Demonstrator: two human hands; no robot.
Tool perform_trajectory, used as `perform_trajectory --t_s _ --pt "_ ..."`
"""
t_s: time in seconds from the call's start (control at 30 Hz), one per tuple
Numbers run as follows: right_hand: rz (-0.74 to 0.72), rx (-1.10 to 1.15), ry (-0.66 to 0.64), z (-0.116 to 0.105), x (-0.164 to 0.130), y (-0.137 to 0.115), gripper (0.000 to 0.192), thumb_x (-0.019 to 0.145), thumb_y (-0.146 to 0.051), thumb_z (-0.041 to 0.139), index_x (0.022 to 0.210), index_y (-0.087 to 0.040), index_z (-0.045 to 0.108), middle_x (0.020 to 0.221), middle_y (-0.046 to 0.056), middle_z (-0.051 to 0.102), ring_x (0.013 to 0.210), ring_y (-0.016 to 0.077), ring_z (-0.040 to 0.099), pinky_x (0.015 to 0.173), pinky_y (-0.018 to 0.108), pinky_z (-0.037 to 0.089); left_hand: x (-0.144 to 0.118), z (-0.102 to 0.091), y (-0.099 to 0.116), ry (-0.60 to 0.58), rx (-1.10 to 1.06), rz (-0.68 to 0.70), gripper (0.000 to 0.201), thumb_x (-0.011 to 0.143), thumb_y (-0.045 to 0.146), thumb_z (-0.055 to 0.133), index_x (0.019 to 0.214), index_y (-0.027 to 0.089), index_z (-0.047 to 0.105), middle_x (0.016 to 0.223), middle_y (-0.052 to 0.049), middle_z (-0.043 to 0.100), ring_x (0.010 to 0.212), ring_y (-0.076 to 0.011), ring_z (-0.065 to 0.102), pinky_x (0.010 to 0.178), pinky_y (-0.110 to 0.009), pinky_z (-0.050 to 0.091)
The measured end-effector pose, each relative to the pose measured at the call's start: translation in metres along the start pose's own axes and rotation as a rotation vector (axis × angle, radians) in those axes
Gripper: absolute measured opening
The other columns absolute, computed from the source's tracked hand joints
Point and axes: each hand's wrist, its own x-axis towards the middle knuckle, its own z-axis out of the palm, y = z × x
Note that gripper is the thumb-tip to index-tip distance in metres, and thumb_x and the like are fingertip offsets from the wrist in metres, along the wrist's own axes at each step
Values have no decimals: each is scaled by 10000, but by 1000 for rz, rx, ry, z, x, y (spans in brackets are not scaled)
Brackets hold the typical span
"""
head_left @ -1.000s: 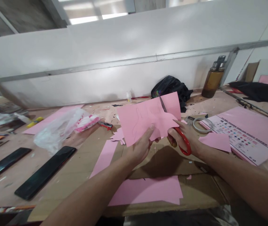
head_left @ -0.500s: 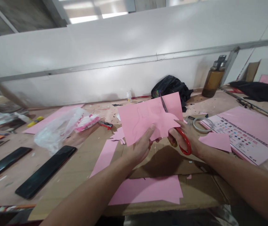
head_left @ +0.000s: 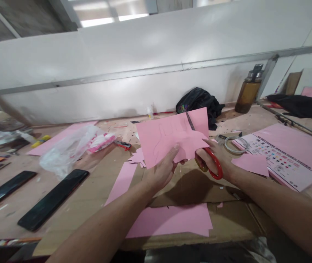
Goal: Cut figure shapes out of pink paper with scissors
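A sheet of pink paper with faint pencil outlines is held up over the cardboard. My left hand pinches its lower edge, thumb on top and fingers underneath. My right hand is closed round the red handles of a pair of scissors. One dark blade shows in front of the sheet, pointing up and left; the lower part of the blades is covered by a cut flap of the paper. Under both hands lies the brown cardboard, with a pink offcut near its front edge.
Two dark phones lie at left, near a clear plastic bag and a red utility knife. On the right are a tape roll and a pink paper pack. An amber bottle and a black cloth bag stand behind.
The pink sheet has shifted and tilted slightly, its right edge moving a little left. The scissors stay at nearly the same place in the paper, and both hands keep their hold.
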Motion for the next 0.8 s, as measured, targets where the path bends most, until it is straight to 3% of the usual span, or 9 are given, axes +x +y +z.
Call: perform_trajectory --t_s 0.13,0.23,0.37,0.5,0.7,0.8 --pt "-32 -50 -21 -3 3 3 251 791 -361 585 596 -242 480 448 -27 488 417 119 442 423 256 385 -2 -11 -3 73 196 4 200 803 450 713 895 282 770 1016 -78 748 1156 -364 618 1075 -457 401" --pt "-54 -78 -9 -5 3 1 260 755 -327 634 580 -249 457 462 -24 487 436 123 439 432 266 383 -2 -19 -10 105 376 21 430 705 372 812 1129 318 772 1183 -97 728 1229 -439 564 1099 -532 362" --pt "-46 -55 -25 -3 3 0 244 730 -315 638 593 -254 445 487 -17 501 456 130 442 430 274 362 0 -27 -20 56 697 118 571 831 365 684 1399 359 628 1384 -108 640 1211 -479 578 1061 -637 362" --pt "-14 -63 7 -2 5 4 204 702 -281 621 601 -249 447 483 -19 493 458 131 464 425 263 373 3 -28 -24 51 821 241 535 885 317 613 1421 330 611 1327 -110 680 1205 -440 606 1067 -597 398" --pt "-58 -134 12 -6 6 6 171 699 -295 572 595 -231 453 488 -25 508 452 120 468 413 236 370 -2 -21 -10 55 1079 160 576 903 209 568 1461 353 559 1448 -57 617 1145 -359 675 985 -484 511" --pt "-98 -172 -7 -6 4 3 168 719 -274 554 601 -227 445 504 -26 508 471 114 466 437 231 393 -6 -19 -4 78 1084 143 562 909 199 558 1452 341 572 1425 -76 636 1133 -353 687 967 -469 524"
